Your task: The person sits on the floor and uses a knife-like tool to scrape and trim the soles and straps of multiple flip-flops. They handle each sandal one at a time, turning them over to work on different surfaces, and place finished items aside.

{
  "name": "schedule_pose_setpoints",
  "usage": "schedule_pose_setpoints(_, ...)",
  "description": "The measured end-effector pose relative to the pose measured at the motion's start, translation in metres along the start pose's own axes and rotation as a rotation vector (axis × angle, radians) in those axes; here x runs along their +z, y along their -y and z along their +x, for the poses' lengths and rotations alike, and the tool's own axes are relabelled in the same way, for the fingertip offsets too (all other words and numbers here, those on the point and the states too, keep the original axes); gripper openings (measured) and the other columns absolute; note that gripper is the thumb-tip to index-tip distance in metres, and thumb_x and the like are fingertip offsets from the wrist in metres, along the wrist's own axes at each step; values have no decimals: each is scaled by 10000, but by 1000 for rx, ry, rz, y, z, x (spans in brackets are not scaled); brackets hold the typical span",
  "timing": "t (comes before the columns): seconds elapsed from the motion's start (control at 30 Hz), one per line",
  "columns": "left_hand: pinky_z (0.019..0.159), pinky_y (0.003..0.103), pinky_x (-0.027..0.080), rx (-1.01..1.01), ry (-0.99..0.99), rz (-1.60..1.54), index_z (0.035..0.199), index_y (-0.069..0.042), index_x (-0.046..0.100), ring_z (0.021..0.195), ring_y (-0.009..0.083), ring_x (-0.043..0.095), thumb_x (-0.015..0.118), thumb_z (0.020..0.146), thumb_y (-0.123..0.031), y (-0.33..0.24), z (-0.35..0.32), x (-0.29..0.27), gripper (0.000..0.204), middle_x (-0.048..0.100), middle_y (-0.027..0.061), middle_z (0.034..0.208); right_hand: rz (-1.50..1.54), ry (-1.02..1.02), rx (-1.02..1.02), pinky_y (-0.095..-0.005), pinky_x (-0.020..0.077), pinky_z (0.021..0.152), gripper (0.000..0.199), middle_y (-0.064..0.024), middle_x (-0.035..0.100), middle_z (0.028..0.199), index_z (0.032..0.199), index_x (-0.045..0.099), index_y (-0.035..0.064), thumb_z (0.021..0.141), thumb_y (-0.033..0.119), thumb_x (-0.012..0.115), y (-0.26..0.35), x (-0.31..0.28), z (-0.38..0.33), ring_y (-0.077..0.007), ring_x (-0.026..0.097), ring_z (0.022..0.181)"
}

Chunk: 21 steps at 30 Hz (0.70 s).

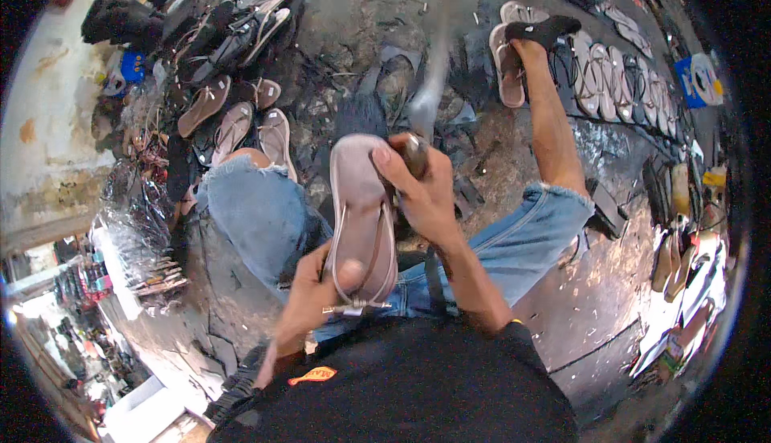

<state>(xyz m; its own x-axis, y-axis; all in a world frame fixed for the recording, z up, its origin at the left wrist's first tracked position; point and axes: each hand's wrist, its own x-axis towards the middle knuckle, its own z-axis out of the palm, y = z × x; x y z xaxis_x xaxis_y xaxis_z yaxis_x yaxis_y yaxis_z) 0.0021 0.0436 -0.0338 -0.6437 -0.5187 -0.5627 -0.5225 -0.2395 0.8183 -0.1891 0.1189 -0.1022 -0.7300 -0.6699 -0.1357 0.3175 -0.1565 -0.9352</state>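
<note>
A pale pink sandal [363, 202] with thin straps rests over my lap, toe end pointing away from me. My left hand [315, 294] grips its heel end, thumb pressed on the insole beside the metal buckle. My right hand [421, 190] is closed around a hammer handle [416, 154] while its fingertips touch the sandal's toe. The hammer head [430, 81] is raised above and blurred by motion. I sit on the ground in torn blue jeans with my right leg stretched forward.
Rows of similar sandals lie at the far right [610, 73] and in a heap at the upper left [233, 114]. My outstretched foot rests on a sandal [507, 61]. Scraps and dark offcuts litter the stained floor [594, 314]. Clear plastic bags [140, 226] sit at left.
</note>
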Motion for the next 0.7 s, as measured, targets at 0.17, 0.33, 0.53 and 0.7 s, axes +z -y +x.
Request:
schedule_pose_setpoints(0.17,793,240,482,188,-12,-213,1168,-21,657,882,73,598,633,1008,-301,-41,33,5,323,683,-2,1001,-287,-10,-122,-279,448,581,313,-10,606,716,1104,671,24,938,283,730,35,11,-48,-69,518,657)
schedule_pose_setpoints(0.33,701,217,466,-24,59,-187,1116,-43,663,805,28,577,649,997,-398,-38,0,-16,375,663,-39,917,-685,144,-21,-408,467,586,322,-168,619,726,1159,623,52,1015,329,543,41,-63,-125,-336,608,606)
schedule_pose_setpoints(0.53,747,231,475,-204,75,-283,1152,-30,653,851,47,585,641,1003,-391,-17,-11,-22,391,672,-15,963,-794,359,274,-518,489,634,330,-242,658,818,1127,594,90,1001,390,541,31,-87,-213,-478,642,777)
schedule_pose_setpoints(0.7,895,280,473,-116,139,-87,1236,12,610,995,111,586,641,1005,-362,-24,-11,-16,441,671,50,1089,-982,421,264,-557,482,661,344,-244,665,806,1070,601,89,1002,420,538,22,-85,-155,-468,650,783)
